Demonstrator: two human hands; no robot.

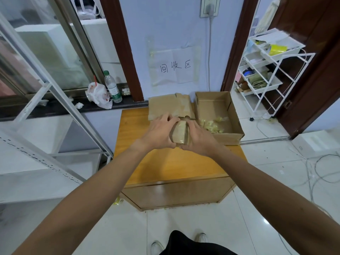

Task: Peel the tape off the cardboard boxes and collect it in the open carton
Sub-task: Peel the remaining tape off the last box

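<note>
At the centre of the frame the left hand (158, 133) curls round the left side of a small taped box (181, 131), and the right hand (199, 139) clasps its right side. Peeling seems under way. Next, a tape edge needs pinching loose, stripping off and dropping into the open carton (237, 137) at centre right, where crumpled tape (213, 124) lies.

The small cardboard box (181, 132) is showing dull tan under glossy, yellowish tape. The flattened cardboard (171, 105) and the open carton (233, 115) are showing the same brown, and the tape scraps (213, 124) in the carton are showing pale yellow. The tabletop (165, 162) is showing orange wood grain. The wall (165, 24) is looking pale lavender, the door frame (121, 43) dark red-brown. The paper sign (175, 68) is carrying black handwritten characters on white. The bottle (112, 87) is wearing a green cap and label.
</note>
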